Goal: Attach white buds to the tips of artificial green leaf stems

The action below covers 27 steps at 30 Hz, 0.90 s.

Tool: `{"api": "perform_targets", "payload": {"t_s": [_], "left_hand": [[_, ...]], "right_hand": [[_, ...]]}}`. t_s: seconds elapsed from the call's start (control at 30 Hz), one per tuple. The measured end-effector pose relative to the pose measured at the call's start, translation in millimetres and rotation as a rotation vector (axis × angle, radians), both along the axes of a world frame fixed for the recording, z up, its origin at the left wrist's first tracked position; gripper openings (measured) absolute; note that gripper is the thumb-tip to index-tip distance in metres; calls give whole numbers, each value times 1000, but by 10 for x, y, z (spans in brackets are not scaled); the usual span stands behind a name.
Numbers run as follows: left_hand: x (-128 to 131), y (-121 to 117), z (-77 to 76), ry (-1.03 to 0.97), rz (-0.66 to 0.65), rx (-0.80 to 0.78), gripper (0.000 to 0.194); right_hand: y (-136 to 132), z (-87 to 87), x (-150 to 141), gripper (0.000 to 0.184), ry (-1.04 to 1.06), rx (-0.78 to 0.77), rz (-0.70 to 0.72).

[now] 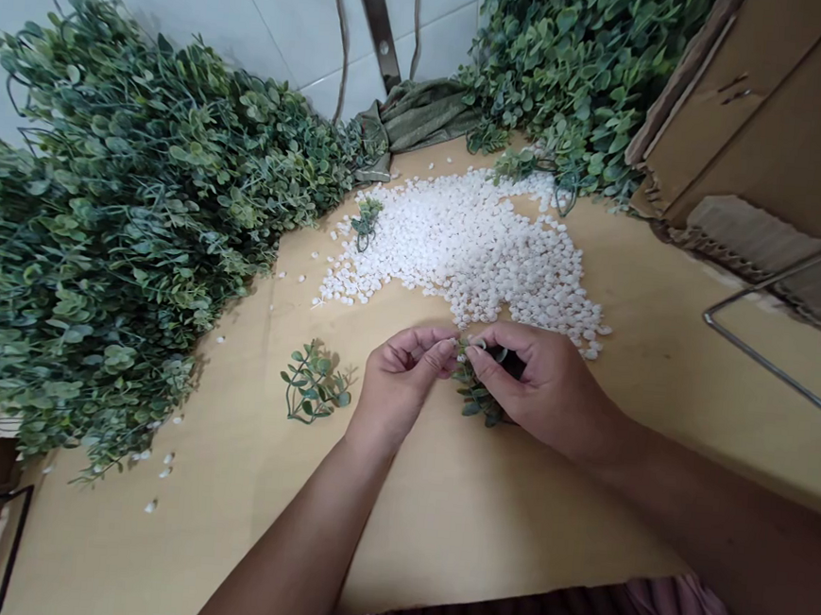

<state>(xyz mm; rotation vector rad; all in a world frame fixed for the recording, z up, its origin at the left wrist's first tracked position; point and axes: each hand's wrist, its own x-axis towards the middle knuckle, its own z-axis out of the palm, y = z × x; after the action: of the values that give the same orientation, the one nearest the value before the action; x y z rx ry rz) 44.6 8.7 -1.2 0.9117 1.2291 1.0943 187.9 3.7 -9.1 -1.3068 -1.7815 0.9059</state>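
my left hand [406, 369] and right hand [537, 379] pinch narrowly, thumbs against fingertips, at a leafy green artificial sprig [481, 396] between them.

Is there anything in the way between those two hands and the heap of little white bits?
Nothing visible blocks the way. The left hand and right hand meet at a green sprig, just short of the white bits. The loose sprig lies left of the left hand, not between.
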Motion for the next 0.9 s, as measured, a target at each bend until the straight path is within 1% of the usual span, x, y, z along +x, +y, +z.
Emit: {"api": "perform_targets", "payload": {"t_s": [0.23,0.53,0.73,0.9], "left_hand": [[1,1,2,-9,-6,-7,15],[16,-6,10,17,-5,-11,14],[15,-3,2,-7,15,-14,13],[41,0,-17,0,37,0,12]], "right_hand": [[13,1,-6,20,-14,21,-13],[0,6,-1,20,5,-7,-51],[0,14,-1,22,11,17,-24],[6,1,-6,21,28,6,-7]]}}
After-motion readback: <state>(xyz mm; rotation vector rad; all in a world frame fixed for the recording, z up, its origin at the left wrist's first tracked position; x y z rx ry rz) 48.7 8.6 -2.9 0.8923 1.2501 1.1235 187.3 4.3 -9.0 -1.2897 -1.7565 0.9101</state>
